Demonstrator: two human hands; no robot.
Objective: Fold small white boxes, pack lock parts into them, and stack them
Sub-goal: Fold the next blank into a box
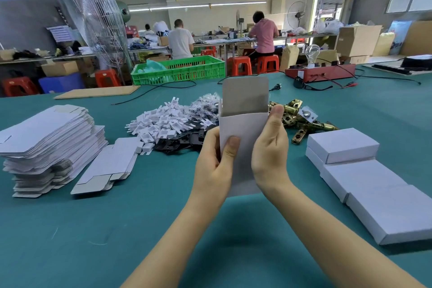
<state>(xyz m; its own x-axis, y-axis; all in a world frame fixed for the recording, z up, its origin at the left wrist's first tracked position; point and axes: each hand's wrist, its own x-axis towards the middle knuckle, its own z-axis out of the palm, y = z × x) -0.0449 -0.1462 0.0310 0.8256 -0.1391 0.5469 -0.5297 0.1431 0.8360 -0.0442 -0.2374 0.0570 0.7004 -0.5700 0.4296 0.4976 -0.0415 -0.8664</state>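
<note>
Above the middle of the green bench [70,229], both hands hold one small white box [243,128] upright, its top flap standing open. The left hand [214,161] grips the left side with the thumb on the front face. The right hand [271,147] grips the right side, thumb near the top edge. On the left lies a stack of flat boxes [46,145]. Behind the box lie white plastic parts [161,121] and brass lock parts [301,119]. On the right, folded boxes [364,180] lie stacked.
</note>
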